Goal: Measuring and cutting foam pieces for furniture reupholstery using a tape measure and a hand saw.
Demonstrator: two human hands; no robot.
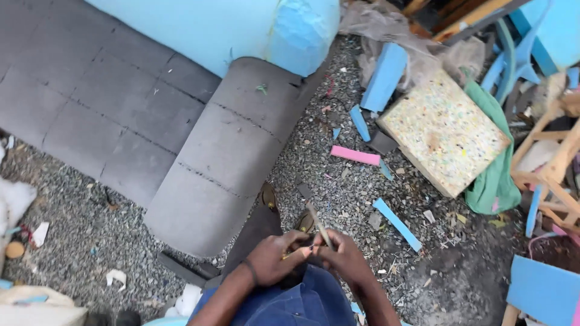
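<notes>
My left hand point(275, 258) and my right hand point(345, 258) meet low in the middle of the head view, just above my blue clothing point(290, 305). Both are closed around a thin stick-like tool point(318, 226) that points up and to the left from between the fingers. What the fingers pinch at its base is hidden. A dark band sits on my left wrist. My feet in sandals point(268, 196) rest on gravel beside a grey upholstered sofa point(181, 127).
Pale blue foam point(241, 27) lies on the sofa. Gravel ground carries blue foam strips point(397, 224), a pink strip point(355, 155), and a speckled foam block point(444, 130) on green cloth. A wooden frame point(553, 169) stands at right; a blue panel point(544, 290) lies at lower right.
</notes>
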